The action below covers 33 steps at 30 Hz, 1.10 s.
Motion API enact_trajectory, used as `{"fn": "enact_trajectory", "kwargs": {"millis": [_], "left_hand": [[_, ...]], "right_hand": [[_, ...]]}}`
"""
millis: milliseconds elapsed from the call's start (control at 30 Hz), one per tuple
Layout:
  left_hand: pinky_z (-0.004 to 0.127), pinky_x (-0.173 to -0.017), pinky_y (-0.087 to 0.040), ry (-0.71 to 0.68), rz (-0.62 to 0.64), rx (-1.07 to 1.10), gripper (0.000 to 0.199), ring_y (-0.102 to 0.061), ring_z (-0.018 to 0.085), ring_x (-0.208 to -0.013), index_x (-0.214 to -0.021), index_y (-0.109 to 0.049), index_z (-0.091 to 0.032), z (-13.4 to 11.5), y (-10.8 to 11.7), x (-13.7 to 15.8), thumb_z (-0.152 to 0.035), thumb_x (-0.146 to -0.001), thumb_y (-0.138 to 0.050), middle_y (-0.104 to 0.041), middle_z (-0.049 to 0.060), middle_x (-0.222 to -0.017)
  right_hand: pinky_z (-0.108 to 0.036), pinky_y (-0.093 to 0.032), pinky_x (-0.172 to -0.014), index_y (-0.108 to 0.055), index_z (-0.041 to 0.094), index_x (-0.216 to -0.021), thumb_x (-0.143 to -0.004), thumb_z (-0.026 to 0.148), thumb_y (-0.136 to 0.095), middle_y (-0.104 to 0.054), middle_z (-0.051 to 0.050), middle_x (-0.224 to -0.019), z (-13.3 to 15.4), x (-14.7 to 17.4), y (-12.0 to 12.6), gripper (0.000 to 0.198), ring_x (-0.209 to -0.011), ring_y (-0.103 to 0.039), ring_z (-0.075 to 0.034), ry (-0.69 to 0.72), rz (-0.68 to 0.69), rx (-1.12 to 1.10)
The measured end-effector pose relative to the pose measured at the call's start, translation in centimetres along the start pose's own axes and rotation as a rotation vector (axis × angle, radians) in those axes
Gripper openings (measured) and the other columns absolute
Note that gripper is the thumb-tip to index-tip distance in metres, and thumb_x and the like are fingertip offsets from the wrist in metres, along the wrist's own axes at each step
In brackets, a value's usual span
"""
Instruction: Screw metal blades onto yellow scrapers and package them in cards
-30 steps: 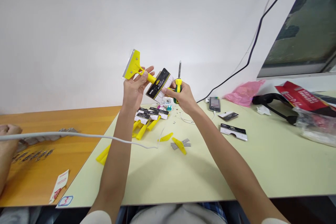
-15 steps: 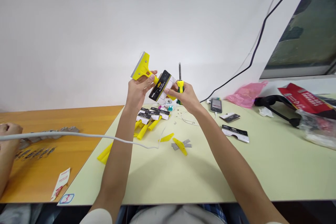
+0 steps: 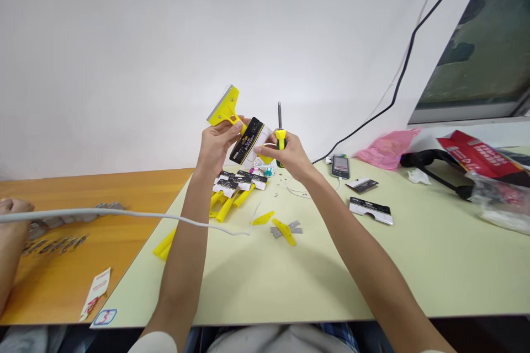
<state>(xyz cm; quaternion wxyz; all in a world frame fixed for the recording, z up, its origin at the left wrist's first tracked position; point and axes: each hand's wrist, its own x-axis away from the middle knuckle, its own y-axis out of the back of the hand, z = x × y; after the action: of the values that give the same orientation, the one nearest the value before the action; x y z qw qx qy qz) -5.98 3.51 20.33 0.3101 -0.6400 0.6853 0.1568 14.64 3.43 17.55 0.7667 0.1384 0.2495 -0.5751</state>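
My left hand (image 3: 217, 143) is closed round the neck of a yellow scraper (image 3: 224, 108), whose blade edge points up and left. A black-and-white cardboard label (image 3: 249, 140) sits around the scraper's handle. My right hand (image 3: 290, 151) grips the handle's lower end and the label's edge between thumb and fingers. Tucked in that same hand, a yellow-and-green screwdriver (image 3: 280, 135) stands with its tip up. Below on the table lie several labelled yellow scrapers (image 3: 226, 207), partly hidden by my left forearm, plus yellow blade covers (image 3: 284, 231) and grey blades (image 3: 296, 228).
Loose labels (image 3: 371, 210) and a phone (image 3: 340, 166) lie to the right, by a pink bag (image 3: 387, 149) and a red package (image 3: 484, 157). A white cable (image 3: 136, 212) crosses the left side. Another person's hand (image 3: 15, 207) rests over the orange table (image 3: 136, 187).
The scraper's handle, label and both hands have shifted slightly down and left. The label has tilted a little. The screwdriver has moved slightly left with my right hand.
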Motion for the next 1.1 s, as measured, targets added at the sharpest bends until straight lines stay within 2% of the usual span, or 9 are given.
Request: {"fn": "enact_trajectory", "kwargs": {"millis": [133, 300, 500, 633, 767, 967, 1100], "left_hand": [[0.043, -0.108, -0.063, -0.029, -0.020, 0.009, 0.049, -0.080, 0.029, -0.125, -0.109, -0.085, -0.023, 0.0, -0.2, -0.1, -0.049, -0.073, -0.107, -0.087, 0.010, -0.122], [0.039, -0.104, -0.064, -0.054, -0.091, -0.035, 0.045, -0.082, 0.026, -0.118, -0.111, -0.083, -0.026, -0.9, 0.4, -0.1, -0.057, -0.084, -0.099, -0.087, 0.009, -0.123], [0.037, -0.100, -0.064, -0.083, -0.088, -0.082, 0.045, -0.084, 0.026, -0.114, -0.109, -0.084, -0.024, -1.8, 0.6, 0.2, -0.059, -0.085, -0.097, -0.088, 0.011, -0.119], [0.040, -0.103, -0.064, -0.107, -0.066, -0.105, 0.047, -0.084, 0.027, -0.115, -0.111, -0.086, -0.024, -2.4, -0.1, 0.6, -0.060, -0.083, -0.099, -0.089, 0.011, -0.117], [0.039, -0.103, -0.065, -0.129, -0.080, -0.108, 0.045, -0.084, 0.026, -0.113, -0.108, -0.086, -0.025, -2.7, -0.4, 0.7, -0.060, -0.082, -0.099, -0.089, 0.009, -0.116], [0.041, -0.111, -0.061, -0.144, -0.117, -0.066, 0.047, -0.079, 0.030, -0.131, -0.112, -0.083, -0.026, -2.3, -0.2, 0.4, -0.064, -0.086, -0.095, -0.087, 0.011, -0.126], [0.041, -0.113, -0.061, -0.164, -0.128, -0.040, 0.049, -0.075, 0.031, -0.139, -0.115, -0.082, -0.030, -2.1, 0.1, 0.2, -0.068, -0.086, -0.093, -0.085, 0.008, -0.133]], "right_hand": [[-0.034, -0.058, -0.074, -0.042, 0.027, -0.081, -0.058, 0.054, -0.108, -0.060, 0.005, -0.077, 0.3, 0.1, -0.2, 0.075, -0.078, -0.067, -0.018, 0.010, -0.022, -0.051], [-0.034, -0.059, -0.075, -0.044, 0.026, -0.081, -0.062, 0.050, -0.108, -0.065, 0.003, -0.080, 0.4, 0.0, 0.3, 0.071, -0.083, -0.073, -0.020, 0.018, -0.033, -0.051], [-0.031, -0.054, -0.069, -0.046, 0.026, -0.084, -0.063, 0.051, -0.106, -0.069, 0.001, -0.085, -0.3, -0.4, 0.9, 0.069, -0.082, -0.067, -0.018, 0.002, 0.001, 0.040], [-0.031, -0.052, -0.067, -0.043, 0.026, -0.082, -0.064, 0.051, -0.106, -0.062, 0.003, -0.081, -0.1, -0.3, 0.6, 0.071, -0.077, -0.060, -0.016, 0.037, -0.032, 0.052], [-0.034, -0.057, -0.069, -0.043, 0.027, -0.084, -0.060, 0.056, -0.108, -0.066, 0.002, -0.084, 0.2, -0.3, 0.5, 0.075, -0.082, -0.067, -0.019, 0.043, -0.072, 0.022], [-0.038, -0.065, -0.076, -0.043, 0.027, -0.085, -0.057, 0.065, -0.108, -0.074, -0.003, -0.097, 0.5, -0.3, 0.8, 0.081, -0.090, -0.076, -0.022, 0.065, -0.060, -0.011], [-0.043, -0.067, -0.080, -0.043, 0.027, -0.083, -0.063, 0.065, -0.107, -0.071, -0.003, -0.089, 1.1, -0.2, 1.5, 0.078, -0.088, -0.080, -0.025, 0.024, 0.029, 0.042]]}}
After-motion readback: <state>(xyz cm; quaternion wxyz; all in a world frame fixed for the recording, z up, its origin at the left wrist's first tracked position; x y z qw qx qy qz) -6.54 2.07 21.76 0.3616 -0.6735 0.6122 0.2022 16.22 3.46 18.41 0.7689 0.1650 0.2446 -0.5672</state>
